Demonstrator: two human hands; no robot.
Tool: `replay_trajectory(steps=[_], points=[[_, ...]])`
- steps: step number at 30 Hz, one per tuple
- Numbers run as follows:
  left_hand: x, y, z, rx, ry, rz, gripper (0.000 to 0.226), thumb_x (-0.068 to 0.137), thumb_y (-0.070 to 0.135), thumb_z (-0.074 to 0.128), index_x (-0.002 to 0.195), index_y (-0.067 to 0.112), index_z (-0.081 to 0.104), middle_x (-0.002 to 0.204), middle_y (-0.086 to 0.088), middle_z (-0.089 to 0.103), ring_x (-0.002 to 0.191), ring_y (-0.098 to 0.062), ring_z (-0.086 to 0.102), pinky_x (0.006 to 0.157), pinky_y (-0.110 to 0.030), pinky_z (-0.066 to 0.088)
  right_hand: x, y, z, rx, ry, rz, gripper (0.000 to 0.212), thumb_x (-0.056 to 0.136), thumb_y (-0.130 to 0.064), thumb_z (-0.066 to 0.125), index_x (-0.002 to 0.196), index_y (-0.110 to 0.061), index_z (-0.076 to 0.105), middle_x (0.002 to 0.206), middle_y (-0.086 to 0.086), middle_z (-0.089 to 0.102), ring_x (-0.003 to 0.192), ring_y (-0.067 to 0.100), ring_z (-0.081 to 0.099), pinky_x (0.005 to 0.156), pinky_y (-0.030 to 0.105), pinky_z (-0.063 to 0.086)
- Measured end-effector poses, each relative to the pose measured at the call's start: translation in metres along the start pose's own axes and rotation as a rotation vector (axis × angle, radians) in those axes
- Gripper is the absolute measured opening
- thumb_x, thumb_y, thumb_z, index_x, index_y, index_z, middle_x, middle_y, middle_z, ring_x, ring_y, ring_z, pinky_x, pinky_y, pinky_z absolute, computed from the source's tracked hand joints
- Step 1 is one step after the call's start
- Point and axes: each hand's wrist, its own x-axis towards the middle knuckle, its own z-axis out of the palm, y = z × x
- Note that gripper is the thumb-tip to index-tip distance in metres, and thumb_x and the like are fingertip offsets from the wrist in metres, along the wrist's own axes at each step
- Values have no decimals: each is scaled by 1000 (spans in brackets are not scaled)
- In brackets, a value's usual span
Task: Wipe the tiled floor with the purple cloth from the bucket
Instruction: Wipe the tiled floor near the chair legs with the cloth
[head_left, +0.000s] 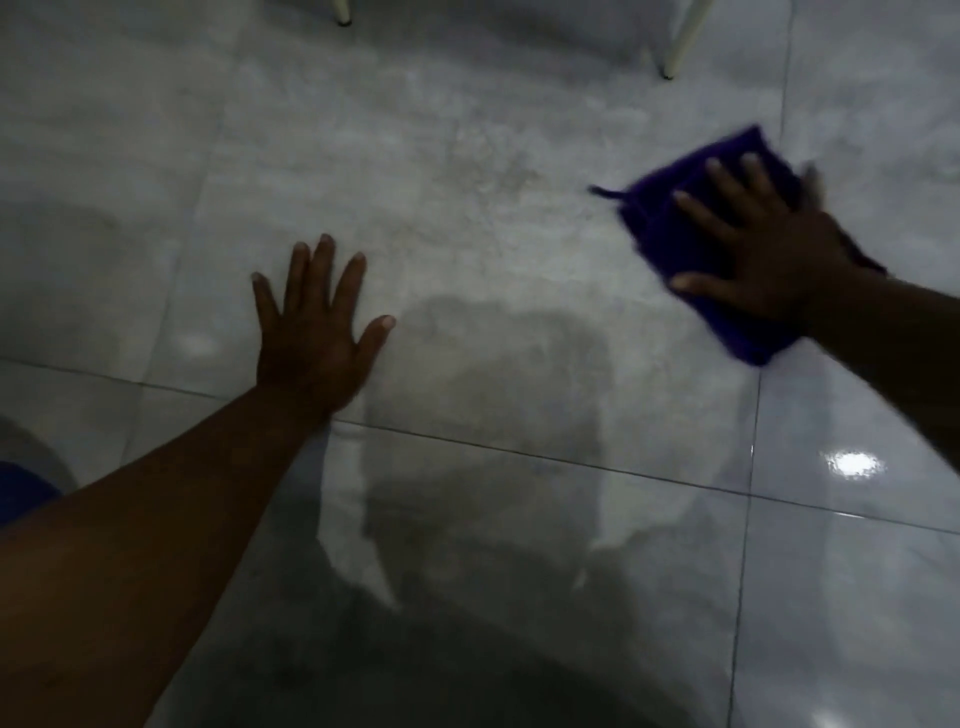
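Note:
The purple cloth (670, 213) lies flat on the grey tiled floor (467, 208) at the right of the head view. My right hand (763, 260) presses down on it with fingers spread, covering its middle; the cloth's edges look blurred. My left hand (317, 332) rests flat on the floor at centre left, fingers apart, holding nothing, about an arm's width from the cloth. The tile in front of me carries a dull wet patch. The bucket cannot be made out for sure.
Two pale furniture legs stand at the far edge: one (343, 13) at top centre-left, another (675, 47) at top right, just beyond the cloth. A blue rounded object (21, 493) shows at the left edge by my forearm. Grout lines cross the floor.

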Motion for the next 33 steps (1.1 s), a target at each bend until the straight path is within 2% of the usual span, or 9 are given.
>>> replay_trajectory(steps=[6,11,14,17,20,22,26,28,33], points=[[6,-6,-1,-67,-28,0,69,96,61,22,157,30,20,169,-7,8,156,-30,6,119,-65,5,17,-198,-2,-3,129,-419,89,81,-85,24,156,-39,14,168,9,5,153,39,2,115,71,4],[-11,-39,-1,-61,91,22,66,97,56,30,154,21,33,166,-14,18,154,-34,16,120,-56,13,-79,-165,29,-82,67,-862,80,87,-77,38,155,-37,25,166,4,14,154,34,6,118,67,7],[-24,-71,2,-12,98,-66,69,96,59,32,155,22,29,167,-13,15,154,-35,12,121,-57,9,-77,-89,33,-106,56,-691,84,85,-77,41,155,-34,25,164,9,22,152,39,16,117,66,15],[-25,-80,3,-27,63,-127,70,95,64,28,157,31,18,168,-11,9,155,-35,6,121,-62,5,-29,-53,15,-8,73,-346,83,86,-80,22,156,-41,0,166,11,11,152,41,12,115,69,16],[-21,-75,4,-30,16,-130,70,96,65,26,157,34,14,169,-8,6,155,-37,5,119,-63,4,42,-95,-11,102,87,-39,85,84,-82,13,156,-40,-1,168,7,-4,153,38,-1,118,68,4],[-21,-76,3,-37,8,-119,68,96,64,28,157,36,17,169,-6,8,155,-35,7,119,-62,7,77,-155,-25,114,102,-23,86,83,-81,16,157,-38,5,168,7,-4,153,38,-3,117,67,-1],[-24,-96,-7,-104,111,-157,60,97,51,32,150,24,39,161,-7,34,149,-31,30,115,-50,24,73,-280,-28,43,145,-374,84,84,-80,21,157,-39,13,168,9,4,153,38,0,117,68,1],[-29,-107,-6,-89,156,-220,62,97,51,31,151,19,37,161,-10,34,148,-32,29,117,-50,24,33,-304,-14,19,152,-597,82,86,-78,28,156,-37,21,167,9,10,153,39,4,117,67,3],[-29,-111,2,-53,47,-255,74,96,60,27,157,19,18,168,-12,9,155,-33,7,121,-59,8,-49,-220,17,-86,78,-981,77,88,-75,38,154,-36,29,166,2,17,154,33,7,120,64,6]])
